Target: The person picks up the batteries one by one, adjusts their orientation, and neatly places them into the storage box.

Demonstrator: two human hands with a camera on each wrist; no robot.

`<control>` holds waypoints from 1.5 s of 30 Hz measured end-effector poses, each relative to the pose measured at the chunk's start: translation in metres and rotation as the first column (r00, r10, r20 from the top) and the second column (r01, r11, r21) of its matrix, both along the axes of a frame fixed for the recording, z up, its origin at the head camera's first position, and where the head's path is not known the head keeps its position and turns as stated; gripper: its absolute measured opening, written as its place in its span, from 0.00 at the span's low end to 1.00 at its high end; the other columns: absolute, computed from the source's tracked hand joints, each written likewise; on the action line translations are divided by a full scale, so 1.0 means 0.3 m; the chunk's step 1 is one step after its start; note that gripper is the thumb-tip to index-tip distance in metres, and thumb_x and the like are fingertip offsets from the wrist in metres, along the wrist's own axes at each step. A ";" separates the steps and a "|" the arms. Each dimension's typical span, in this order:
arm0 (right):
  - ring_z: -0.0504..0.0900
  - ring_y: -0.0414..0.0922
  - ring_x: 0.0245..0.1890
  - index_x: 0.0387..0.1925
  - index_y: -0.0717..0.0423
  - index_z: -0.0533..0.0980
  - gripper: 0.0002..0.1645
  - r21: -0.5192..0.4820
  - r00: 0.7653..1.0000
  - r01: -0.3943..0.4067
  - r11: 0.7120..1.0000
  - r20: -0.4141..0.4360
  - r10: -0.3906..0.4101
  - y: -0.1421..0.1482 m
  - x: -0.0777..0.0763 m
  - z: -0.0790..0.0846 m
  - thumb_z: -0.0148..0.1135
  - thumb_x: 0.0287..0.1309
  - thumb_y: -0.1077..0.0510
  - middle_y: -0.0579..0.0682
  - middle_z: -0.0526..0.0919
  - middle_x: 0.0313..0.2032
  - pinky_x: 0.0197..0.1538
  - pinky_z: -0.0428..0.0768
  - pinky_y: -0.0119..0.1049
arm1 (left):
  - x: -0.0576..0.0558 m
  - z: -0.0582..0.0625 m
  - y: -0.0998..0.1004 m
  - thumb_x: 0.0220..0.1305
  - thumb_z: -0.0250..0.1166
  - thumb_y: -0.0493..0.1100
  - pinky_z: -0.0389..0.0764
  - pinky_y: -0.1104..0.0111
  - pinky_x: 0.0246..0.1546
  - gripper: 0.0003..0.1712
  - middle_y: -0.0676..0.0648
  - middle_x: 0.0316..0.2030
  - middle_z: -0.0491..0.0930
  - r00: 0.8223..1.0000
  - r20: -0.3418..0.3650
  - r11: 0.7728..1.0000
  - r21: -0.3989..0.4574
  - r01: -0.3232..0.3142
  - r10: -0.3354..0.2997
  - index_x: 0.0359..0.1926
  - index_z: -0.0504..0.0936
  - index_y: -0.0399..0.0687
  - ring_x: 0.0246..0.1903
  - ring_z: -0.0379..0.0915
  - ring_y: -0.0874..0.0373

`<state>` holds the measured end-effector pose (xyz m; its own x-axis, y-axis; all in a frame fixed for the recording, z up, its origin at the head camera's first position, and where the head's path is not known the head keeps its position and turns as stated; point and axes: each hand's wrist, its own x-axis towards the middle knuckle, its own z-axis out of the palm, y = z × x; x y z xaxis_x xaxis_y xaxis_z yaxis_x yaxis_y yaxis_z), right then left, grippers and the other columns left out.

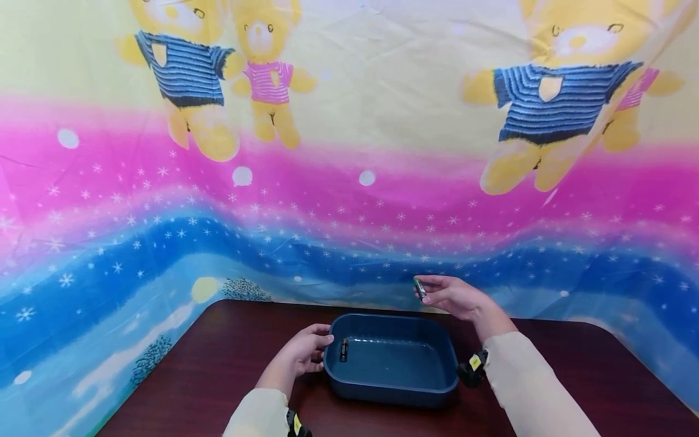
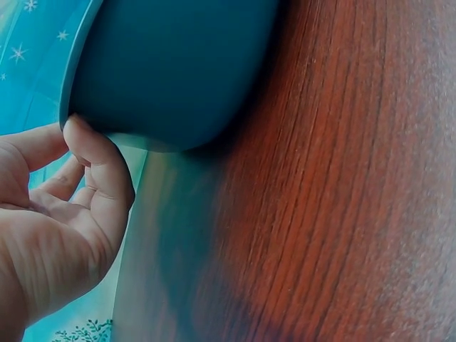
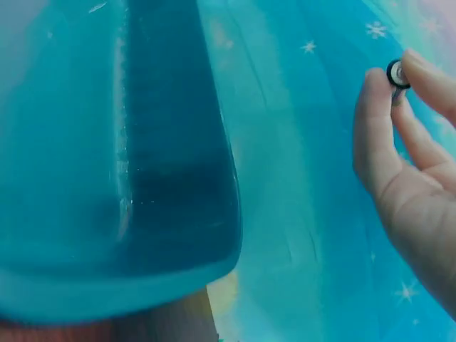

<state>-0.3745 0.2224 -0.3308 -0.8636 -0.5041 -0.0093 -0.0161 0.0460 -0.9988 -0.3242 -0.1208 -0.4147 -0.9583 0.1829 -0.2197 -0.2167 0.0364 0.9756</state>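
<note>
A dark blue rectangular plastic tub (image 1: 390, 388) stands on the table. My left hand (image 1: 306, 351) pinches its left rim, the thumb over the edge and the other fingers along the outer wall. Above the tub's far right corner, my right hand (image 1: 460, 298) holds a small battery (image 1: 420, 287) between thumb and fingertips. In the right wrist view one round end of this battery (image 3: 398, 74) faces the camera. Another battery (image 1: 344, 350), dark with a brownish end, lies inside the tub against its left side.
The dark red wood-grain table (image 1: 246, 334) has rounded far corners. Right behind it hangs a cloth backdrop (image 1: 360, 212) printed with bears and snowflakes. Black wrist cameras (image 1: 472, 368) sit on both sleeves, the right one close to the tub's right rim.
</note>
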 end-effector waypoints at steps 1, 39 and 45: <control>0.74 0.46 0.53 0.68 0.67 0.48 0.44 0.001 1.000 -0.010 1.000 -0.008 0.010 -0.011 -0.010 0.001 0.60 0.55 0.69 0.69 0.59 0.62 0.60 0.65 0.45 | -0.001 0.002 -0.001 0.66 0.56 0.41 0.75 0.69 0.25 0.21 0.41 0.35 0.73 1.000 0.001 1.000 0.000 0.000 0.000 0.59 0.68 0.43 0.28 0.67 0.55; 0.77 0.50 0.47 0.63 0.70 0.59 0.39 0.063 0.966 -0.254 0.965 -0.043 0.257 -0.178 -0.086 -0.201 0.62 0.50 0.72 0.59 0.75 0.49 0.49 0.76 0.42 | 0.002 -0.016 0.017 0.65 0.56 0.40 0.75 0.69 0.22 0.20 0.41 0.32 0.72 1.000 -0.007 1.000 -0.003 -0.014 0.014 0.58 0.67 0.43 0.23 0.66 0.56; 0.79 0.52 0.44 0.60 0.69 0.63 0.36 0.098 0.959 -0.277 0.956 -0.028 0.281 -0.204 -0.089 -0.206 0.64 0.47 0.74 0.59 0.75 0.45 0.46 0.78 0.44 | -0.001 -0.009 0.010 0.65 0.56 0.39 0.75 0.69 0.22 0.20 0.40 0.33 0.72 1.000 -0.003 1.000 -0.009 -0.016 0.016 0.57 0.68 0.43 0.23 0.66 0.56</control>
<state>-0.4012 0.1612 -0.3925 -0.6896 -0.7234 -0.0348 -0.0820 0.1257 -0.9887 -0.3245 -0.1178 -0.4173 -0.9617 0.1655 -0.2183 -0.2143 0.0420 0.9759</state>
